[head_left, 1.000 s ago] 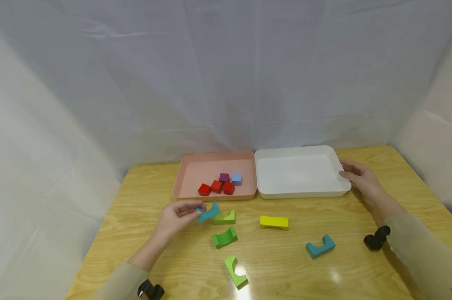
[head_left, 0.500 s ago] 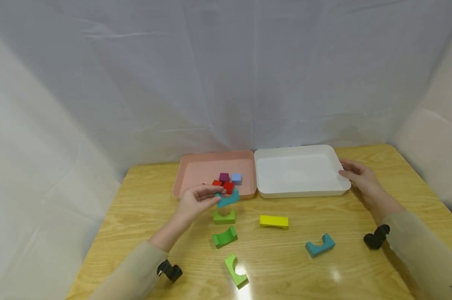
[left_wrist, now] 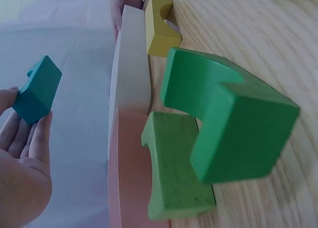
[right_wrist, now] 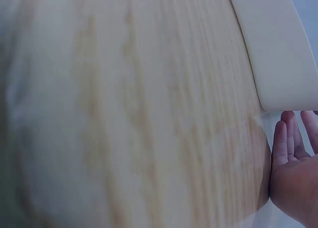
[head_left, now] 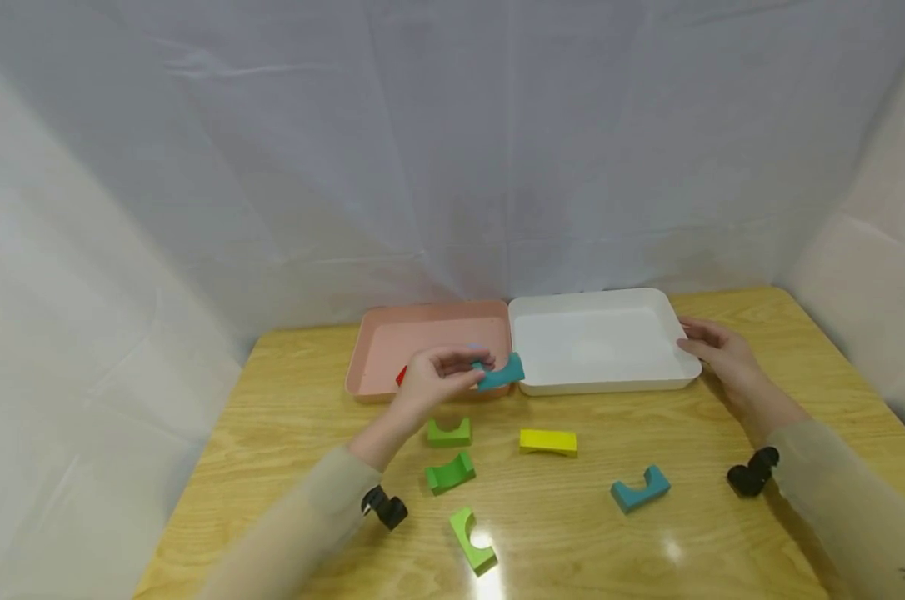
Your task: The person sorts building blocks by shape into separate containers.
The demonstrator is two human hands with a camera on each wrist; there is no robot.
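You have two trays on the desk (head_left: 272,400): one pink tray (head_left: 392,337), one white tray (head_left: 595,337). Arch blocks number six: three green (head_left: 448,432) (head_left: 449,472) (head_left: 472,542), two teal (head_left: 501,372) (head_left: 640,489), one yellow (head_left: 547,442). One red cube (head_left: 402,376) shows; any others are hidden.

Three green arched wooden blocks (head_left: 449,472), a yellow arched wooden block (head_left: 547,442) and a teal notched wooden block (head_left: 640,490) lie apart on the wooden bench (head_left: 272,417); a pink plastic tray (head_left: 392,340) stands behind them.

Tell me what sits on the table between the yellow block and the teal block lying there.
Nothing: in the head view, only bare table separates the yellow block from the teal block.
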